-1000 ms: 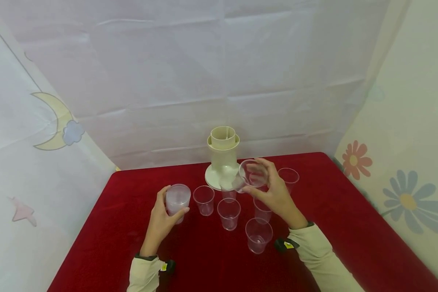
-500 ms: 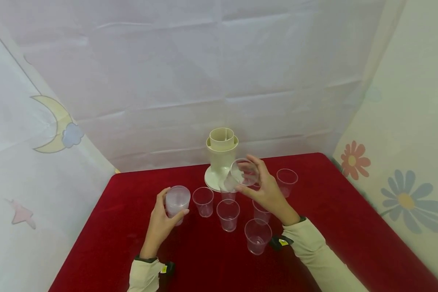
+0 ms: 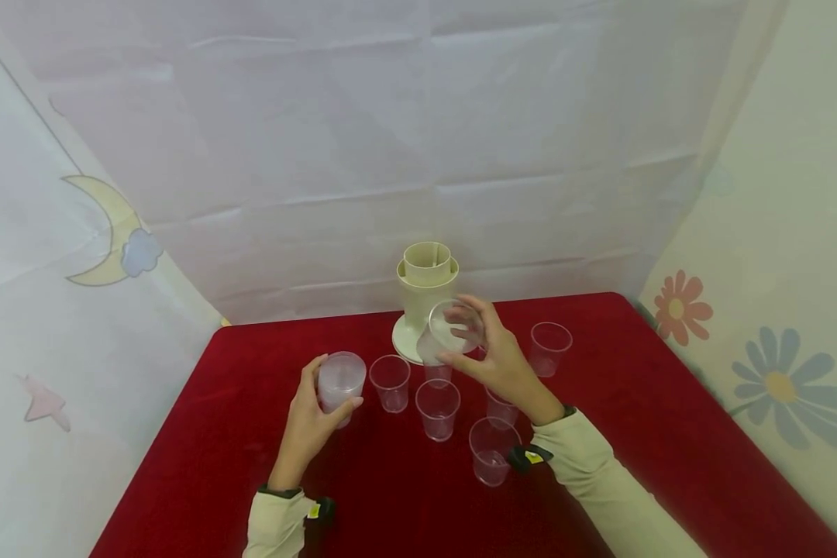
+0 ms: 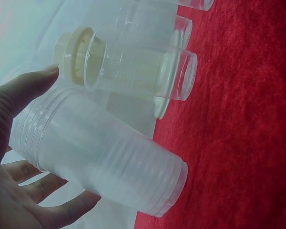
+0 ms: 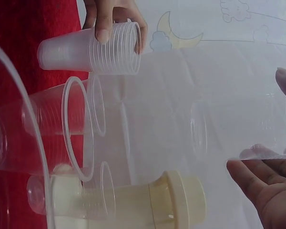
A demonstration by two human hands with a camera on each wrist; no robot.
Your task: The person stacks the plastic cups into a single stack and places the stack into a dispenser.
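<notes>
My left hand grips a stack of nested clear plastic cups, thumb on the near side and fingers around the back. The left wrist view shows this stack tilted, its rims towards the palm. My right hand holds a single clear plastic cup between thumb and fingers. In the right wrist view that cup is raised off the table. Below and around it, several clear cups stand upright on the red cloth, among them one front cup and one middle cup.
Behind the cups stands a cream cylinder on a round base, with a narrower tube inside its top. Another cup stands at the right. The red tabletop meets a pale cloth wall at the back.
My right hand has moved left with its cup, to just in front of the cream cylinder. The left hand and its stack stay almost where they were.
</notes>
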